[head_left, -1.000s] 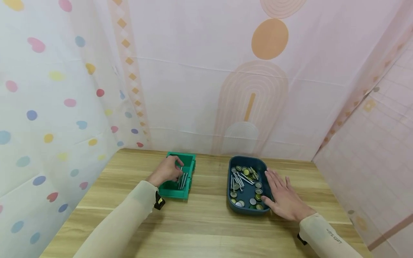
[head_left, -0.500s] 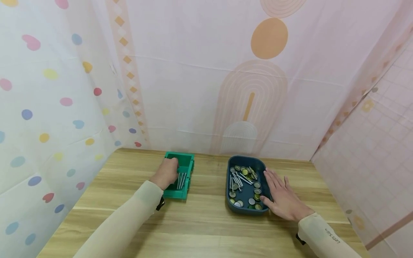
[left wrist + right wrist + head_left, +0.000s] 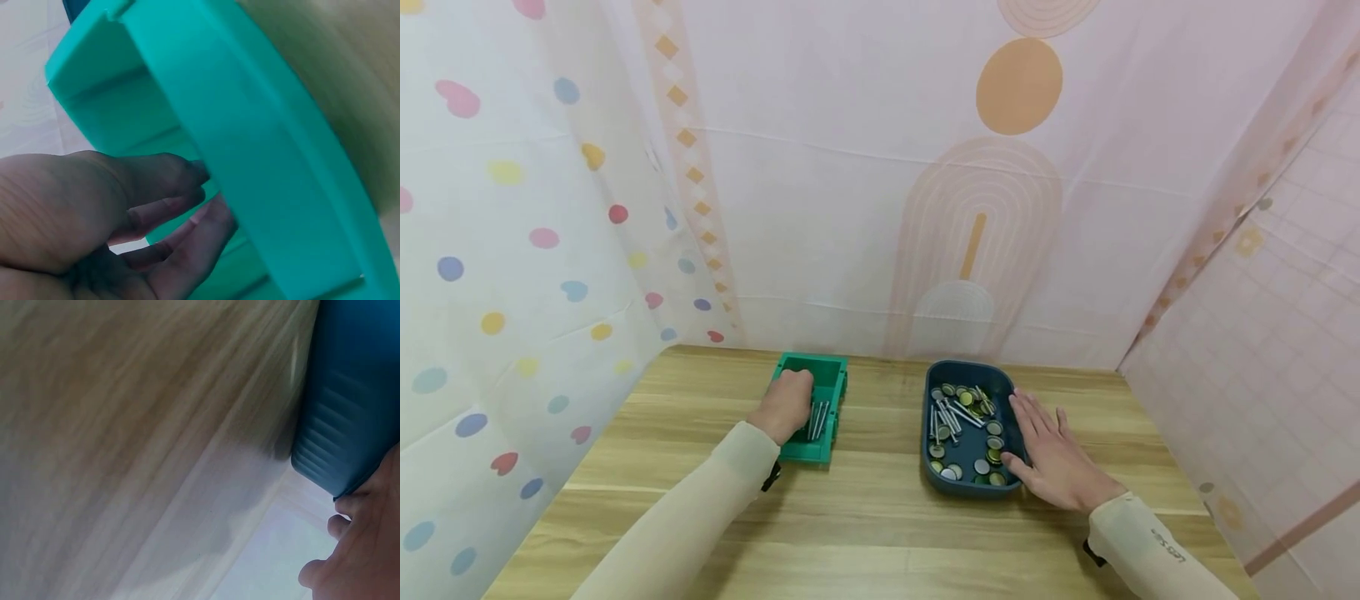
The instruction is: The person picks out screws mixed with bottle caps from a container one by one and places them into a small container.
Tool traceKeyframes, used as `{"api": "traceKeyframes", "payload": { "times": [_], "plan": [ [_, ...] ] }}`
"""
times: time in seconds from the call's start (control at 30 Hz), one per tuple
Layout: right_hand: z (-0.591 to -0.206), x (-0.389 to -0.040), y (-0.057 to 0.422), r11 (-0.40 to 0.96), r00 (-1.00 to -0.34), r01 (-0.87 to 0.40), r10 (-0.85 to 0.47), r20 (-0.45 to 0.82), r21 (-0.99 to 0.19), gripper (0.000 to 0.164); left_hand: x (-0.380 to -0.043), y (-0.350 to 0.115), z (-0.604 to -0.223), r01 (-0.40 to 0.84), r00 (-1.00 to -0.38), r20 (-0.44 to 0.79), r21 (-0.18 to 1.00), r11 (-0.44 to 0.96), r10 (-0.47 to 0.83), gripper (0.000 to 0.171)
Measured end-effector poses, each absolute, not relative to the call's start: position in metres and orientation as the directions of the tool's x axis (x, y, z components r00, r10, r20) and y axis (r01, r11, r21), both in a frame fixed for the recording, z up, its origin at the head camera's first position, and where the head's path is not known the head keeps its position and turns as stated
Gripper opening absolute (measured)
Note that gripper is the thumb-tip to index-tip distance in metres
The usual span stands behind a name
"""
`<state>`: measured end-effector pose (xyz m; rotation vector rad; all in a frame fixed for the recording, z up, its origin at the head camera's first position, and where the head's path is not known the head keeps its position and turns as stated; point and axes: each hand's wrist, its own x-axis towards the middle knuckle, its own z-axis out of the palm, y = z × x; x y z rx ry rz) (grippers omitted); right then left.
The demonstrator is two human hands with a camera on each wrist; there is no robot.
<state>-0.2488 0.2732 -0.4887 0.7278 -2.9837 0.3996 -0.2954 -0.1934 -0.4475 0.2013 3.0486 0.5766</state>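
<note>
My left hand (image 3: 784, 406) reaches down into a green plastic bin (image 3: 806, 452), knuckles up. Beside it in the bin lie several long silver bolts (image 3: 819, 420). In the left wrist view the thumb and bent fingers (image 3: 181, 265) come close together behind the bin's wall (image 3: 250, 131), which hides the tips; I cannot tell whether they pinch a bolt. My right hand (image 3: 1056, 454) rests with straight fingers along the right rim of a dark blue tray (image 3: 973, 492). Inside that tray are more silver bolts (image 3: 950, 419) and many round bottle caps (image 3: 994, 428).
Both containers stand on a wood-grain table (image 3: 865, 533), the bin left and the tray right, with bare wood between them. A patterned cloth (image 3: 820, 233) hangs right behind the table's far edge, and more cloth stands at the left and right sides.
My left hand has turned over from a fingers-visible pose to knuckles up and dipped lower into the bin. The right hand stays at the tray rim. The head view has shifted slightly.
</note>
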Motion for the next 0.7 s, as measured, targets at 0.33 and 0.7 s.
{"api": "traceKeyframes", "payload": {
  "times": [0.33, 0.7],
  "plan": [
    [-0.492, -0.25, 0.274, 0.855, -0.889, -0.459, -0.445, 0.113, -0.243, 0.091, -0.294, -0.192, -0.437, 0.161, -0.985, 0.123, 0.424, 0.892, 0.119, 0.025],
    [-0.49, -0.25, 0.273, 0.859, -0.892, -0.452, -0.44, 0.107, -0.24, 0.092, -0.285, -0.177, -0.421, 0.245, -0.938, 0.315, 0.318, 0.916, 0.142, 0.034]
  ]
}}
